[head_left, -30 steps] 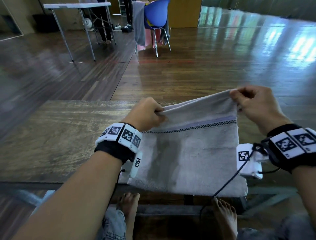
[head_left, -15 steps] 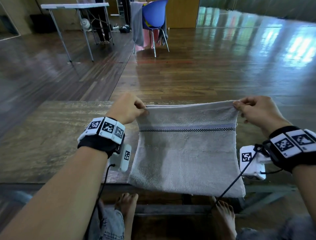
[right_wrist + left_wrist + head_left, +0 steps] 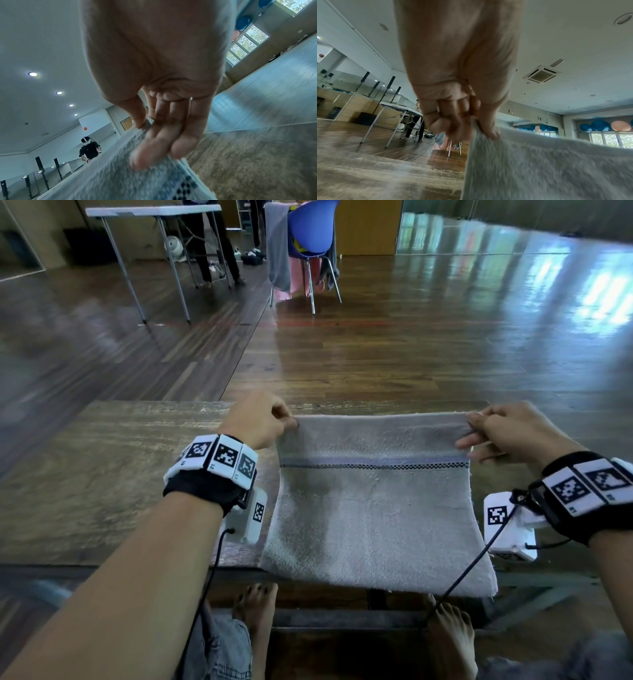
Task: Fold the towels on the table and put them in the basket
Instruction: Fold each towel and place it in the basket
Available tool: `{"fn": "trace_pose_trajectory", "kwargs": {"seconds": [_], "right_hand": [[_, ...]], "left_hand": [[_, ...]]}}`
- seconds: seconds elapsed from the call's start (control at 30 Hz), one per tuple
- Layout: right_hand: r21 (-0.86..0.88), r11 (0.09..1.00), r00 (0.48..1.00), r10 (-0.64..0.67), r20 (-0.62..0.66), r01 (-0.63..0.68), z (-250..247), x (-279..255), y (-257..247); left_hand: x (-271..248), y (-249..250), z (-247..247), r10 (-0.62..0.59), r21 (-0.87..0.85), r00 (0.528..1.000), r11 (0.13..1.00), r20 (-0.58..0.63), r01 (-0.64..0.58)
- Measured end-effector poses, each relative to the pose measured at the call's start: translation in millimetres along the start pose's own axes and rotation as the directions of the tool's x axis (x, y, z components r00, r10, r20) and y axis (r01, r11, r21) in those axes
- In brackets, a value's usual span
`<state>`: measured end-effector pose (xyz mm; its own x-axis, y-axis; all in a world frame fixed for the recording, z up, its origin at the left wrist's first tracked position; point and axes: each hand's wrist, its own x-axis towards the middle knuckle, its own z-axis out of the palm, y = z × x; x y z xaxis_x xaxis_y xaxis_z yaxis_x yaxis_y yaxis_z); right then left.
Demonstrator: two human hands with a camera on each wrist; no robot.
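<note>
A grey towel (image 3: 373,518) with a checked stripe lies folded on the wooden table (image 3: 102,474), its near edge hanging over the front. My left hand (image 3: 263,422) pinches the towel's far left corner (image 3: 481,136). My right hand (image 3: 507,433) pinches the far right corner (image 3: 145,127) between thumb and fingers, the other fingers lying straight over the cloth. Both hands hold the far edge stretched flat just above the table. No basket is in view.
The table's far edge (image 3: 342,405) runs just beyond the towel. Past it on the floor stand a blue chair (image 3: 308,241) draped with cloths and a white folding table (image 3: 154,213). A person (image 3: 89,148) stands in the distance. My bare feet (image 3: 257,607) are under the table.
Both hands have carried the towel's raised far edge forward and down, spreading apart. The slack fold has been pulled flat and now lies stretched over the table.
</note>
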<state>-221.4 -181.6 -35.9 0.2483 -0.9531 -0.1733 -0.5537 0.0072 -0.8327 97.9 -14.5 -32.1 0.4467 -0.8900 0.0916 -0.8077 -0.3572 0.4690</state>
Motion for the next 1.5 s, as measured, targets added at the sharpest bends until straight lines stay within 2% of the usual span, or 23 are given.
{"fn": "trace_pose_trajectory", "kwargs": {"seconds": [0.07,0.13,0.17,0.23,0.3,0.37,0.4,0.47,0.5,0.57,0.63,0.7,0.73,0.8,0.9,1.0,1.07,1.13,1.23,1.3,1.37,1.43,1.5], "right_hand": [[-0.014,0.997,0.991,0.070,0.110,-0.069,2,-7,-4],[-0.023,0.997,0.986,0.077,0.149,-0.075,2,-12,-7],[-0.006,0.998,0.987,0.064,0.144,-0.064,2,-14,-10],[0.106,0.994,0.995,-0.004,0.095,-0.006,2,-13,-15],[0.270,0.953,0.990,-0.140,-0.016,0.140,4,-9,-22],[0.427,0.833,0.935,-0.299,-0.189,0.353,2,-8,-32],[0.518,0.729,0.895,-0.368,-0.253,0.447,0,-8,-38],[0.647,0.516,0.816,-0.477,-0.328,0.561,-9,-11,-44],[0.667,0.459,0.788,-0.512,-0.342,0.588,-13,-12,-44],[0.647,0.471,0.779,-0.529,-0.337,0.600,-19,-11,-39],[0.535,0.638,0.832,-0.457,-0.315,0.554,-22,-8,-28],[0.297,0.847,0.889,-0.364,-0.278,0.440,-22,-3,-11],[0.192,0.906,0.913,-0.331,-0.237,0.378,-22,0,-3],[0.105,0.951,0.952,-0.279,-0.122,0.292,-20,2,11],[0.076,0.963,0.964,-0.262,0.047,0.258,-19,-1,23],[0.035,0.946,0.940,-0.324,0.106,0.323,-19,-4,25],[0.018,0.935,0.927,-0.354,0.127,0.355,-20,-2,26],[-0.024,0.938,0.923,-0.335,0.189,0.345,-20,1,28],[-0.139,0.960,0.910,-0.175,0.377,0.243,-21,7,35],[-0.273,0.937,0.869,-0.059,0.492,0.219,-23,11,39],[-0.365,0.900,0.826,0.010,0.563,0.238,-24,15,40],[-0.343,0.913,0.812,0.023,0.583,0.221,-23,18,37],[-0.326,0.916,0.839,-0.018,0.544,0.232,-20,22,34]], "left_hand": [[-1,-3,3,-0.129,-0.003,0.979,0.991,0.161,0.131],[-3,-1,6,-0.203,-0.121,0.949,0.964,0.240,0.237],[-3,0,5,-0.206,-0.195,0.952,0.948,0.227,0.252],[1,8,4,-0.204,-0.363,0.975,0.904,0.093,0.224],[7,18,2,-0.181,-0.514,0.975,0.853,-0.131,0.090],[9,28,-4,-0.087,-0.509,0.917,0.850,-0.390,-0.136],[6,34,-8,-0.026,-0.489,0.871,0.836,-0.491,-0.251],[-1,43,-20,0.068,-0.454,0.777,0.779,-0.626,-0.433],[-3,44,-24,0.098,-0.436,0.741,0.755,-0.664,-0.490],[-7,41,-29,0.138,-0.402,0.724,0.755,-0.676,-0.519],[-11,32,-29,0.169,-0.372,0.785,0.808,-0.595,-0.456],[-13,20,-24,0.203,-0.306,0.869,0.879,-0.452,-0.365],[-13,13,-20,0.205,-0.275,0.907,0.908,-0.369,-0.317],[-11,-1,-13,0.164,-0.259,0.966,0.942,-0.198,-0.213],[-8,-15,-7,0.086,-0.252,0.996,0.964,-0.014,-0.087],[-5,-22,-4,0.063,-0.352,0.988,0.936,0.138,-0.010],[-4,-22,-2,0.025,-0.427,0.965,0.899,0.259,0.092],[-1,-24,1,-0.039,-0.384,0.929,0.903,0.369,0.191],[-1,-29,5,-0.107,-0.288,0.826,0.906,0.553,0.310],[-3,-33,9,-0.126,-0.240,0.737,0.898,0.664,0.370],[-3,-35,10,-0.143,-0.204,0.688,0.895,0.711,0.397],[0,-36,9,-0.160,-0.185,0.706,0.904,0.690,0.386],[5,-35,9,-0.171,-0.159,0.781,0.932,0.601,0.327]]}}
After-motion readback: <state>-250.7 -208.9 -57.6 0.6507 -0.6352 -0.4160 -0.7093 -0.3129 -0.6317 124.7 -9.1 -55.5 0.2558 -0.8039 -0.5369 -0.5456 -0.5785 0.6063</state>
